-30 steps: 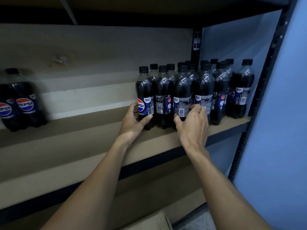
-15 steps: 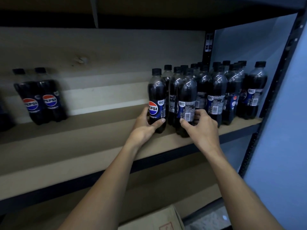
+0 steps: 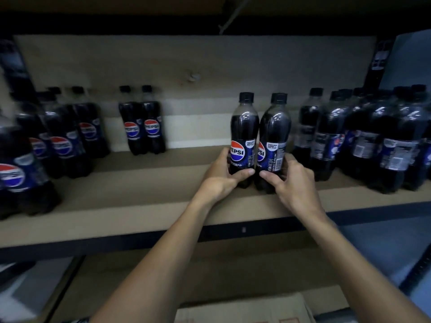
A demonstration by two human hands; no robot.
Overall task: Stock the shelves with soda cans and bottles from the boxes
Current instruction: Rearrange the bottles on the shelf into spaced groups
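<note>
Bottom centre, nearest: box (image 3: 245, 308), brown cardboard, only its top in frame, lower than the shelf.
Lower centre: two bare forearms reach up and converge at mid-frame.
Shelf (image 3: 140, 206): tan board with a dark front rail, spans the middle band of the frame.
Left hand (image 3: 219, 180): curled round the lower part of the left bottle (image 3: 245, 127); thumb across the front under the label, fingers behind.
Right hand (image 3: 293, 183): curled round the lower part of the right bottle (image 3: 275, 131); thumb in front, fingers round the far side.
Held bottles: centre of frame, upright, dark cola, black caps, sides touching; bases down at the board, contact not certain.
Right group (image 3: 373, 141): like bottles packed close, right of frame, just beside the right hand.
Left group (image 3: 58, 141): left edge, blurred, logos facing out.
Pair (image 3: 142, 127): upper left of centre, touching, at the back of the shelf.
Back panel (image 3: 186, 61): pale wood, behind all bottles.
</note>
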